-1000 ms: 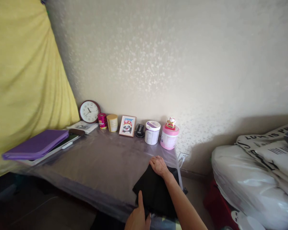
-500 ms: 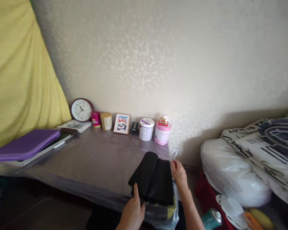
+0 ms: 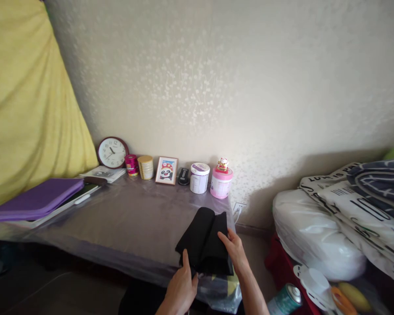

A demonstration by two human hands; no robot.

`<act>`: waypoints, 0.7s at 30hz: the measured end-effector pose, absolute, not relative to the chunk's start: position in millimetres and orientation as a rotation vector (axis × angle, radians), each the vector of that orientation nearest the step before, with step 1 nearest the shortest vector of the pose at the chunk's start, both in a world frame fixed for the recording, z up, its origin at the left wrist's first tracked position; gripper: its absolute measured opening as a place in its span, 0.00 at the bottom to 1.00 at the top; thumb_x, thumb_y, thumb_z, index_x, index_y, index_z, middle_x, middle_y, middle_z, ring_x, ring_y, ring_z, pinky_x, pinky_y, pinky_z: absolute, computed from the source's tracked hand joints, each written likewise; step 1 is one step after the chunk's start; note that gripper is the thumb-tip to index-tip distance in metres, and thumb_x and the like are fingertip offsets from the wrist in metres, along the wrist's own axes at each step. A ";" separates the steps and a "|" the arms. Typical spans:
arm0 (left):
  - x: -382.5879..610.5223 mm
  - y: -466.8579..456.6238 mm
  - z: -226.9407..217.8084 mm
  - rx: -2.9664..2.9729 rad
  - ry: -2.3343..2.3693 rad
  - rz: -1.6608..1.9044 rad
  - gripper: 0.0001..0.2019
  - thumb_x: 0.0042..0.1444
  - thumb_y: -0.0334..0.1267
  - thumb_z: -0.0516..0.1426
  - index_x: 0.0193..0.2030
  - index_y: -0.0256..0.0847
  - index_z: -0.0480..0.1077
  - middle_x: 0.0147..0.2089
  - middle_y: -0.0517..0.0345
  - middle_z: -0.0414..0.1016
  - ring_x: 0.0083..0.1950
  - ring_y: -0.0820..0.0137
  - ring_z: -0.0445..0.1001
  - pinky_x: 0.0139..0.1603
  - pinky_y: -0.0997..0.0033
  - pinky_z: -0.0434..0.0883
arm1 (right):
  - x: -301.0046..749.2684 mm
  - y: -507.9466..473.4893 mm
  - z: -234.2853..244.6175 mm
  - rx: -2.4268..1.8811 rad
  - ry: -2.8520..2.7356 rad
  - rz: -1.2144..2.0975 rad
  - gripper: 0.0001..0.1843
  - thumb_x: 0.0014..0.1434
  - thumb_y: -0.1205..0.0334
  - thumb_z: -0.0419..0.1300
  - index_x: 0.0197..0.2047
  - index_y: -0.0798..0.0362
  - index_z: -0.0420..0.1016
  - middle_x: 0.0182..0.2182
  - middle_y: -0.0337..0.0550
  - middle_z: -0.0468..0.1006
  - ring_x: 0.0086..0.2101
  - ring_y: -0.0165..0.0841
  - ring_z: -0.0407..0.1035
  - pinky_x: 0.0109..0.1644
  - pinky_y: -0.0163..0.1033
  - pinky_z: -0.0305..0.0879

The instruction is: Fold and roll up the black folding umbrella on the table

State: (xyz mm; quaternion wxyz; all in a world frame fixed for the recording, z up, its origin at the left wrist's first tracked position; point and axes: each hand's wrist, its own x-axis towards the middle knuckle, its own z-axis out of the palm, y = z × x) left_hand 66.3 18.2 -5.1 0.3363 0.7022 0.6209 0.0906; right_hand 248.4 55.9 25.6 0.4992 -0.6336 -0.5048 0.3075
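Observation:
A folded black cloth [image 3: 202,238] lies at the near right corner of a grey table [image 3: 128,223] covered with clear plastic. My right hand [image 3: 233,249] rests on the cloth's right part, fingers spread flat and pressing on it. My left hand [image 3: 181,286] touches the cloth's near edge with the forefinger stretched up along it, the other fingers curled at the fold.
Along the wall stand a clock [image 3: 112,152], a red tin [image 3: 131,164], a gold tin [image 3: 146,166], a framed picture [image 3: 166,170], a white tub [image 3: 199,177] and a pink tub [image 3: 221,187]. A purple folder [image 3: 36,203] lies left. Bagged bedding [image 3: 318,236] is piled right.
My right hand went from the cloth's far edge out past its right side, then back onto its right part. The cloth now lies folded into a narrower bundle.

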 end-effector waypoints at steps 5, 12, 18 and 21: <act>66.4 21.2 -5.6 1.813 1.618 0.238 0.34 0.57 0.36 0.46 0.64 0.25 0.31 0.47 0.42 0.72 0.47 0.65 0.71 0.43 0.74 0.63 | 212.3 80.9 43.9 -1.309 -1.132 1.009 0.24 0.47 0.48 0.57 0.44 0.55 0.68 0.31 0.44 0.78 0.32 0.40 0.73 0.34 0.41 0.70; 65.6 24.4 -7.6 1.841 1.596 0.215 0.33 0.57 0.35 0.45 0.64 0.24 0.33 0.47 0.40 0.72 0.48 0.67 0.71 0.43 0.76 0.62 | 180.7 115.3 19.5 -1.455 -1.247 0.925 0.25 0.49 0.55 0.57 0.49 0.57 0.65 0.33 0.45 0.78 0.34 0.37 0.72 0.36 0.39 0.68; 64.5 23.9 -5.6 1.855 1.609 0.152 0.34 0.57 0.38 0.44 0.64 0.24 0.32 0.47 0.40 0.71 0.47 0.62 0.71 0.41 0.72 0.63 | 176.6 121.1 15.6 -1.848 -1.549 0.619 0.27 0.50 0.57 0.57 0.52 0.60 0.63 0.38 0.50 0.76 0.43 0.39 0.69 0.43 0.37 0.63; 59.2 19.4 -6.6 1.860 1.577 0.198 0.35 0.58 0.41 0.43 0.64 0.26 0.29 0.50 0.40 0.70 0.48 0.63 0.71 0.44 0.72 0.63 | 176.1 118.5 20.8 -1.911 -1.616 0.581 0.26 0.51 0.57 0.56 0.52 0.61 0.63 0.38 0.51 0.76 0.43 0.39 0.69 0.42 0.37 0.62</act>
